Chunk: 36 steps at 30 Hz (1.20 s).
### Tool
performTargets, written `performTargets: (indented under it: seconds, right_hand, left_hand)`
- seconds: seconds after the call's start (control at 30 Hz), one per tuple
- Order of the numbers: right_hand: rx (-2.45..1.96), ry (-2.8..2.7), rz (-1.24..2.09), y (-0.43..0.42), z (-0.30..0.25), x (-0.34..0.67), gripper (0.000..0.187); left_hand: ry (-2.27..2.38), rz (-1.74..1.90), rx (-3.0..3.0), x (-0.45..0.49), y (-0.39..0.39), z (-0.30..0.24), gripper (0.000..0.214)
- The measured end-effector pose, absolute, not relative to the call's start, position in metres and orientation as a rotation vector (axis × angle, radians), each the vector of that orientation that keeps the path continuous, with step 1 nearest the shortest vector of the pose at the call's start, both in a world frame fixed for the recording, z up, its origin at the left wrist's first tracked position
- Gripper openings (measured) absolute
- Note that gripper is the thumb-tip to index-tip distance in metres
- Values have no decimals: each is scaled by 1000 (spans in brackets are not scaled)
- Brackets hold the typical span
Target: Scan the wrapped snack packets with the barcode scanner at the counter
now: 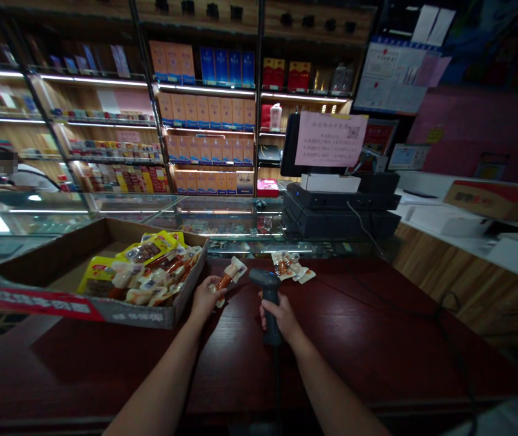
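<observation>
My left hand is closed on a packaged sausage, a reddish-brown stick in a clear and white wrapper, just right of the cardboard tray. In my right hand is a dark barcode scanner, held upright by its handle, its head toward the sausage. The cardboard tray holds several yellow snack packets and several wrapped sausages. A small pile of wrapped snacks lies on the table beyond the scanner.
Under everything is a dark red wooden table. A glass counter stands behind it, with a monitor and a cash drawer. A cable runs along the right. A person is at the far left.
</observation>
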State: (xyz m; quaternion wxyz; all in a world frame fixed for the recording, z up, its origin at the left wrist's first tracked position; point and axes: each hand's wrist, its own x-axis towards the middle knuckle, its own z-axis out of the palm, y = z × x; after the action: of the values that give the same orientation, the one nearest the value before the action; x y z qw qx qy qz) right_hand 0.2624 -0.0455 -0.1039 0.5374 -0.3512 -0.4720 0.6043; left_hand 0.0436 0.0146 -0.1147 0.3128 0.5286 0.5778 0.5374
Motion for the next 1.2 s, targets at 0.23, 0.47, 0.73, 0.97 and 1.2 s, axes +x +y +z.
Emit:
performTargets:
  seconds: [0.23,0.47,0.73,0.97,1.2]
  right_hand:
    - [-855,-1106,1421,-43,-107,262,35]
    - [-837,-1082,1411,-43,-107,261,36]
    - [-903,-903,1354,-37,-86,280,39]
    - [-922,-860,1214,-42,-51,330,34]
    - [-947,-832,1118,-58,-45,358,34]
  left_hand:
    - [1474,1434,1350,45,13,-115,38]
    - [1463,1445,1343,44,16,-120,40]
    - [1413,1473,1155,76,38,-115,41]
    - [1347,1352,1143,166,75,-100,40]
    - [1451,1173,1426,207,87,-104,23]
